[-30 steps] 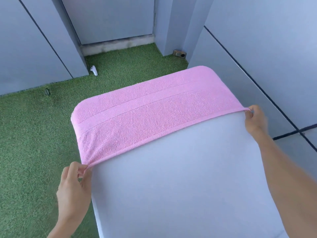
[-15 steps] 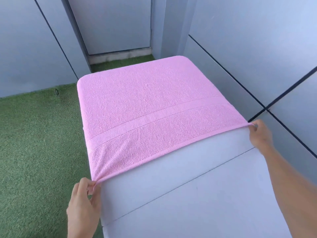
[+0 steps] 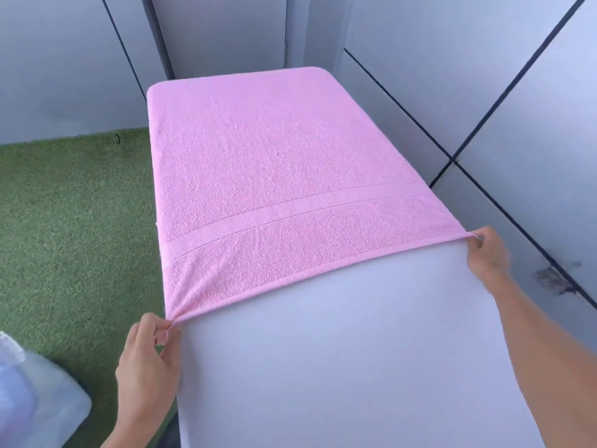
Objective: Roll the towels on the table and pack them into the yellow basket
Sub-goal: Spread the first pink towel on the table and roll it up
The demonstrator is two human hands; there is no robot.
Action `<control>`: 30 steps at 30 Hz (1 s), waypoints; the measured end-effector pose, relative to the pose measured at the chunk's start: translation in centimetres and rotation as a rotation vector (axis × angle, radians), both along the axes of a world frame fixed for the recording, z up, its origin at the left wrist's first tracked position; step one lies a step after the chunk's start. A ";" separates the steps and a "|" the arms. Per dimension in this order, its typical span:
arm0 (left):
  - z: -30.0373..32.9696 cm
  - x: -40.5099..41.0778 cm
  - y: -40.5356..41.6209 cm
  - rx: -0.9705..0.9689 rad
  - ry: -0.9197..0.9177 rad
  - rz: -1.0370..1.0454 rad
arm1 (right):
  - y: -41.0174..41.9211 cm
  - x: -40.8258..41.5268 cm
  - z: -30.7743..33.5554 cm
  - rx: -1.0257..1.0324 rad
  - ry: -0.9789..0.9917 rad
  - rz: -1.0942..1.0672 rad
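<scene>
Cropping the lower left corner, a pale, blurred bag-like thing (image 3: 35, 392) is too cut off to identify; next, two hands: the left hand (image 3: 147, 360) pinches one near corner of the single pink towel (image 3: 274, 176), the right hand (image 3: 486, 252) pinches the other; the towel lies flat over the white table (image 3: 355, 350), covering its far end; no basket visible

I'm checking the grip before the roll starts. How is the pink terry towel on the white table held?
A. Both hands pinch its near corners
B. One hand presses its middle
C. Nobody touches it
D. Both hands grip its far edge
A: the left hand and right hand each pinch a near corner of the pink terry towel, which lies spread on the white table.
</scene>
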State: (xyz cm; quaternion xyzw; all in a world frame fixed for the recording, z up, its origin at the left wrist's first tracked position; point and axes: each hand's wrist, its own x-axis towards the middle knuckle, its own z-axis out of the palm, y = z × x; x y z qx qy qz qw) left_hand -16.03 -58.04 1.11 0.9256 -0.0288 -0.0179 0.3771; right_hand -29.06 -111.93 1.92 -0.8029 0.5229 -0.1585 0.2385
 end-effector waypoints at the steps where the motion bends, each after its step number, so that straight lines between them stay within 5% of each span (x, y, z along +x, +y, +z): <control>1: 0.1 -1.7 0.2 0.000 0.000 0.004 | 0.2 -1.8 -0.2 -0.002 -0.009 0.002; 18: 0.7 -27.2 5.2 -0.008 0.029 0.071 | 5.5 -24.7 -0.1 0.018 -0.039 -0.039; 30: 2.2 -40.5 6.3 -0.010 0.079 0.165 | 6.5 -36.4 2.0 0.153 0.099 0.164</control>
